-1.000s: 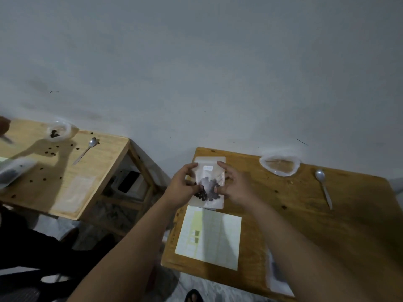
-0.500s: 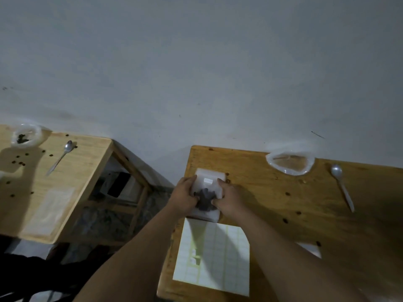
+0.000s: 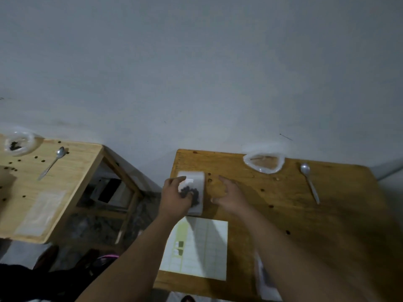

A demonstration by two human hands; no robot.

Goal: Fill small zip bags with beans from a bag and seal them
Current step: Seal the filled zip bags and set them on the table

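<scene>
A small zip bag [image 3: 195,192] with dark beans inside lies on a stack of white bags near the far left corner of my wooden table [image 3: 283,214]. My left hand [image 3: 175,196] rests on the bag, fingers over the beans. Just to the right of the bag, my right hand [image 3: 229,196] hovers above the wood with fingers spread and nothing in it. The larger clear plastic bag [image 3: 264,163] lies open at the table's far edge and looks almost empty.
A metal spoon [image 3: 309,182] lies to the right of the clear bag. A white printed sheet [image 3: 196,247] sits near the front edge, with loose beans scattered on the wood. A second table [image 3: 43,192] at left holds another bean bag [image 3: 18,143] and spoon [image 3: 52,162].
The filled bag came down from in front of me onto the stack. My right hand has let go and moved off to the right; my left hand stays on the bag.
</scene>
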